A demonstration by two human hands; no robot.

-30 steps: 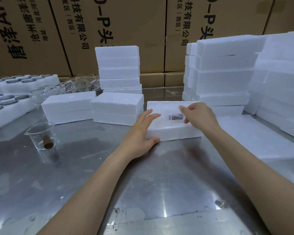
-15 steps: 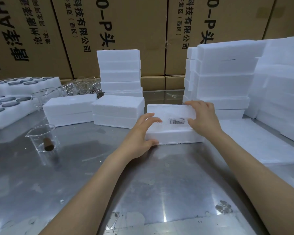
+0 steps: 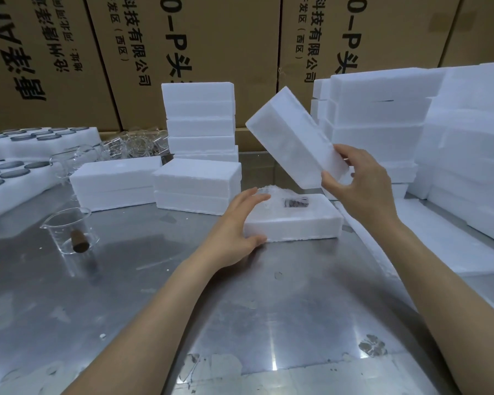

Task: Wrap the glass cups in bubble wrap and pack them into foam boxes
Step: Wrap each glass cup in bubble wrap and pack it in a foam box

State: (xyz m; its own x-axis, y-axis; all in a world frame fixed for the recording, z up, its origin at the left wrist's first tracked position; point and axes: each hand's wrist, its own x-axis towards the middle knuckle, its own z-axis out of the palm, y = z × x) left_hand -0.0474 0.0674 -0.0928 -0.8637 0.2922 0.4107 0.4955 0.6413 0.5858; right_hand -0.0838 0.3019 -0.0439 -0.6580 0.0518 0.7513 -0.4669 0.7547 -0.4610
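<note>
1. One foam box is open just now: the right hand [image 3: 360,183] grips the lid [image 3: 294,138] by its near end, fingers and thumb curled round it, and holds it tilted in the air above the base [image 3: 294,223].
2. The left hand [image 3: 237,226] rests against the base's left end, thumb along the near side and straight fingers on the top edge, steadying it on the table [image 3: 240,309].
3. Inside the base lies something wrapped in clear film with a dark patch showing through [image 3: 295,201]; it looks like a wrapped cup, but I cannot tell for sure.
4. Judging by this, the box is either being checked or about to be closed, so wrapping for this one seems done.
5. Two closed boxes [image 3: 197,185] sit side by side to the left, and a stack [image 3: 200,121] stands behind them; whether they are filled cannot be seen.
6. Plenty seems left: a beaker [image 3: 70,232] with a brown stopper inside stands unwrapped on the near left, and more loose glassware [image 3: 131,145] lies at the back.
7. Foam trays [image 3: 12,178] with round holes sit at the far left.
8. Tall foam piles [image 3: 397,118] crowd the right, just behind the raised lid, so swinging it that way could knock them.
9. No loose bubble wrap shows anywhere.
</note>
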